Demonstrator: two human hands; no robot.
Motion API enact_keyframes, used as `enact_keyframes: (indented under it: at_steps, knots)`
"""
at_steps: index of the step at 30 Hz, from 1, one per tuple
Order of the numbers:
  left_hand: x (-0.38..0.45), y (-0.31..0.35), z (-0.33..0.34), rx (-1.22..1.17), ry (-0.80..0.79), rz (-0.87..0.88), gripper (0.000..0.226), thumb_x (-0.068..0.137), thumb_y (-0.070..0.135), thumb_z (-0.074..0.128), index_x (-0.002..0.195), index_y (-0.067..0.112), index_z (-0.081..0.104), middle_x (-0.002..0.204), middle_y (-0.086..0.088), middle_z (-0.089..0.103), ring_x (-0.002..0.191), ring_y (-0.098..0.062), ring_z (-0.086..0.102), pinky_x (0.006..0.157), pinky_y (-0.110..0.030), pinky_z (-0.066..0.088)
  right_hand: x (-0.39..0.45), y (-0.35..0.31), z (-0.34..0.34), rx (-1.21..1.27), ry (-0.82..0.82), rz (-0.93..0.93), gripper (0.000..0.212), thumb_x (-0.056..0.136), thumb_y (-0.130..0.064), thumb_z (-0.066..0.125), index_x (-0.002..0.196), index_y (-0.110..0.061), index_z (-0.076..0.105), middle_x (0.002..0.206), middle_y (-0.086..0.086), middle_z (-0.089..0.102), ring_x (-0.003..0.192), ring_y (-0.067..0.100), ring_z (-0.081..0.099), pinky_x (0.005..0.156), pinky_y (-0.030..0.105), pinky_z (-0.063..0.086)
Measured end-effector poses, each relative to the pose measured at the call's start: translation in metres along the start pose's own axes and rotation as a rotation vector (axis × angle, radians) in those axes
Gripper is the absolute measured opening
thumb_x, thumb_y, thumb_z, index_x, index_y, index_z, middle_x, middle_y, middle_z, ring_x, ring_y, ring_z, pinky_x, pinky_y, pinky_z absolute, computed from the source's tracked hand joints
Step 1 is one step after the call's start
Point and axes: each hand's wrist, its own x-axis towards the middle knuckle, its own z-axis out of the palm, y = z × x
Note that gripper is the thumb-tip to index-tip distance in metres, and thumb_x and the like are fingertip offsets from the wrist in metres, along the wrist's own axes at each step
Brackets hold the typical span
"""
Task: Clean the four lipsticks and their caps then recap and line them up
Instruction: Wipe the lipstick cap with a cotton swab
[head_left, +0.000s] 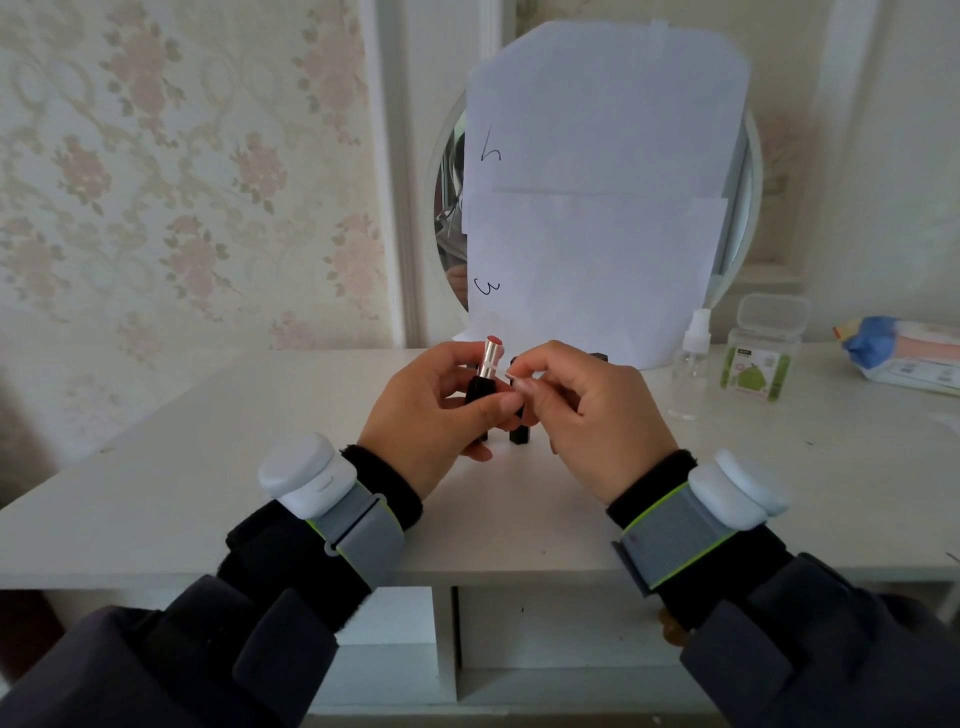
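Note:
My left hand (431, 410) holds an uncapped lipstick (488, 366) upright above the white table (208, 457); it has a black base, a silver tube and a pinkish-red tip. My right hand (582, 415) is beside it, fingertips pinched near the tube, and what they pinch I cannot tell. Behind and below my fingers stand other black lipstick pieces (519, 434), largely hidden. Another black piece (597, 357) shows behind my right hand.
A round mirror (447, 218) covered with white paper (597, 182) stands at the table's back. To the right are a clear spray bottle (688, 369), a lidded jar with a green label (761, 353) and a pack of wipes (904, 353).

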Motion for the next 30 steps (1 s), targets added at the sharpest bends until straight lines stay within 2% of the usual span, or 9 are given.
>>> enact_keyframes:
  at_steps: [7, 11, 16, 22, 26, 30]
  knots:
    - [0.0004, -0.001, -0.0006, -0.012, -0.023, -0.003, 0.035, 0.086, 0.002, 0.068, 0.115, 0.02, 0.058, 0.081, -0.001, 0.075, 0.076, -0.018, 0.074, 0.05, -0.023, 0.052, -0.0018, -0.0005, -0.0005, 0.005, -0.036, -0.001, 0.01, 0.093, -0.009, 0.061, 0.091, -0.014, 0.07, 0.067, -0.005, 0.067, 0.056, -0.003, 0.059, 0.054, 0.006, 0.04]
    - [0.0007, -0.0024, -0.0008, 0.008, -0.028, 0.006, 0.032, 0.089, 0.002, 0.064, 0.117, 0.016, 0.059, 0.083, -0.002, 0.075, 0.077, -0.018, 0.074, 0.051, -0.024, 0.054, -0.0013, 0.0, 0.0, 0.012, -0.036, -0.005, 0.011, 0.093, -0.009, 0.061, 0.089, -0.015, 0.07, 0.069, -0.002, 0.068, 0.057, -0.001, 0.059, 0.053, 0.007, 0.04]
    - [0.0012, -0.0032, -0.0009, 0.009, -0.028, 0.012, 0.029, 0.091, 0.001, 0.061, 0.116, 0.014, 0.061, 0.083, -0.003, 0.075, 0.079, -0.017, 0.074, 0.051, -0.023, 0.053, -0.0009, 0.001, 0.0005, -0.01, -0.006, -0.017, 0.011, 0.093, -0.012, 0.062, 0.09, -0.019, 0.07, 0.066, -0.005, 0.066, 0.056, 0.002, 0.058, 0.054, 0.009, 0.041]
    - [0.0009, -0.0034, -0.0006, -0.009, -0.033, 0.005, 0.028, 0.092, 0.0, 0.058, 0.116, 0.013, 0.062, 0.087, -0.005, 0.076, 0.077, -0.016, 0.073, 0.051, -0.021, 0.052, 0.0004, 0.0037, 0.0014, -0.016, 0.059, -0.016, 0.01, 0.093, -0.015, 0.063, 0.09, -0.022, 0.069, 0.068, -0.001, 0.07, 0.057, 0.006, 0.06, 0.057, 0.012, 0.043]
    - [0.002, -0.0054, -0.0007, 0.02, -0.017, 0.019, 0.027, 0.092, -0.002, 0.056, 0.114, 0.013, 0.063, 0.081, -0.002, 0.074, 0.066, -0.013, 0.068, 0.048, -0.018, 0.047, -0.0001, 0.0034, 0.001, -0.012, 0.08, -0.01, 0.01, 0.093, -0.016, 0.062, 0.089, -0.022, 0.069, 0.064, -0.003, 0.067, 0.058, 0.012, 0.06, 0.057, 0.019, 0.047]
    - [0.0041, -0.008, -0.0004, 0.046, 0.021, 0.032, 0.027, 0.09, -0.004, 0.055, 0.107, 0.015, 0.065, 0.068, -0.001, 0.067, 0.05, -0.013, 0.052, 0.045, -0.02, 0.04, -0.0002, 0.0035, 0.0003, -0.028, 0.074, -0.006, 0.009, 0.093, -0.016, 0.062, 0.091, -0.022, 0.068, 0.064, -0.003, 0.067, 0.054, 0.008, 0.057, 0.054, 0.014, 0.043]
